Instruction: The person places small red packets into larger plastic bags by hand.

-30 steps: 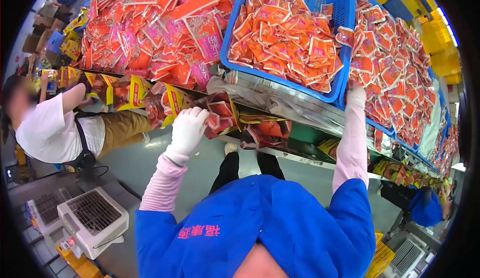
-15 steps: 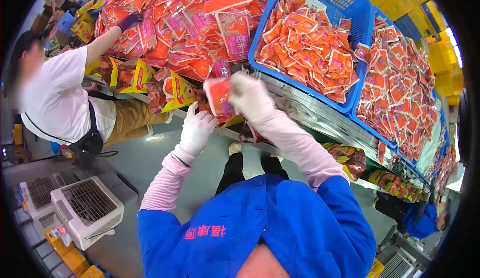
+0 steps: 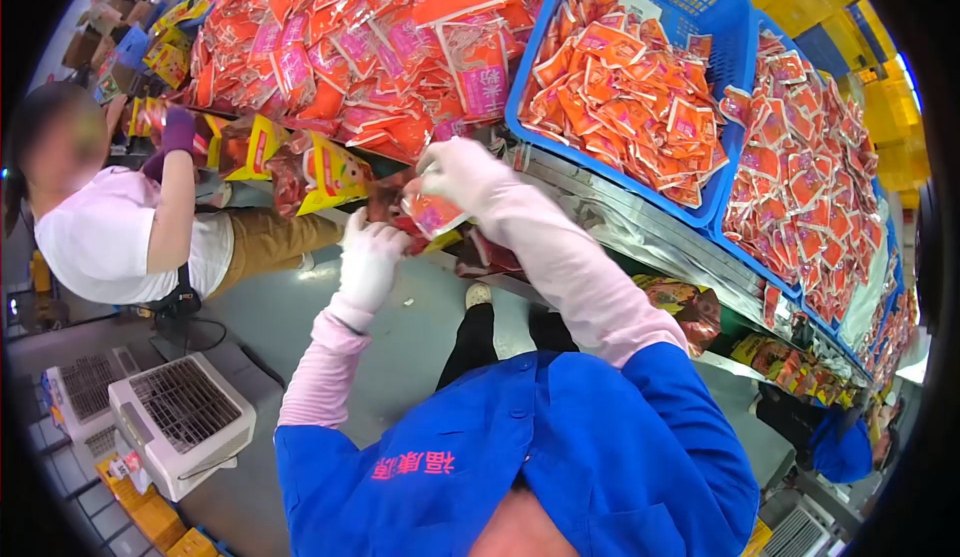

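Observation:
My right hand (image 3: 463,177), in a white glove, grips an orange-red sachet (image 3: 437,214) with a pale border. The sachet hangs over the mouth of a dark red and yellow packaging bag (image 3: 385,200), mostly hidden by my hands. My left hand (image 3: 372,257), gloved too, is closed at the near rim of that bag. Beyond my hands lies a big heap of red and pink packets (image 3: 350,67). To the right, a blue basket (image 3: 612,182) holds many smaller orange-red sachets (image 3: 620,87).
Filled yellow-and-red bags (image 3: 330,172) stand in a row along the table edge to my left. Beside them is a co-worker in a white shirt (image 3: 110,242) and purple gloves. A second sachet-filled basket (image 3: 800,167) is at right. A grey fan unit (image 3: 185,412) sits lower left.
My right hand has moved slightly left with the sachet, now lower over the bag. My left hand has shifted a little left and down. The co-worker's arm has drawn back from the heap to the bags.

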Demonstrator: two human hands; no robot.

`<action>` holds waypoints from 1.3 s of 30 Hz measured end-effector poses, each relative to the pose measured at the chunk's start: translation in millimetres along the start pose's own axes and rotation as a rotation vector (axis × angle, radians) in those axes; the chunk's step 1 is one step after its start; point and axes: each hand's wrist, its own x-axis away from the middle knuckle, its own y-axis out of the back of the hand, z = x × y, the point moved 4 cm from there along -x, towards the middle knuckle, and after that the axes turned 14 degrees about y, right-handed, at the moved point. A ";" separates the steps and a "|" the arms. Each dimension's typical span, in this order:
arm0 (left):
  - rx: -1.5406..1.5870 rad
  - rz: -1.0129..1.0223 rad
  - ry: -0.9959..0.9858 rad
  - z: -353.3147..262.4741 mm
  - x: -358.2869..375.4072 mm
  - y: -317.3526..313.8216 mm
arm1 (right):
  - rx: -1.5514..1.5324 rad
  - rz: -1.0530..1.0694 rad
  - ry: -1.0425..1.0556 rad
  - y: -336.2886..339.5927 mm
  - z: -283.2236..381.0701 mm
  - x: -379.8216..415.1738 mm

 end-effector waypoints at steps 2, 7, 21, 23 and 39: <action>0.148 -0.008 0.126 -9.4 -12.0 25.9 | -0.055 -0.109 0.008 56.2 14.5 50.3; 0.424 -0.285 -0.154 -99.9 -133.0 30.3 | -0.141 -0.496 -0.136 123.8 -3.4 179.6; 1.171 0.106 0.342 -79.8 -94.1 25.9 | -0.623 -0.305 0.253 79.2 29.7 108.2; 1.016 -0.014 0.373 -63.4 -75.4 51.2 | -0.152 -0.389 0.380 53.5 35.0 60.3; 0.045 0.135 0.224 19.9 16.0 -5.8 | 0.559 0.506 0.193 -114.7 -19.4 -37.2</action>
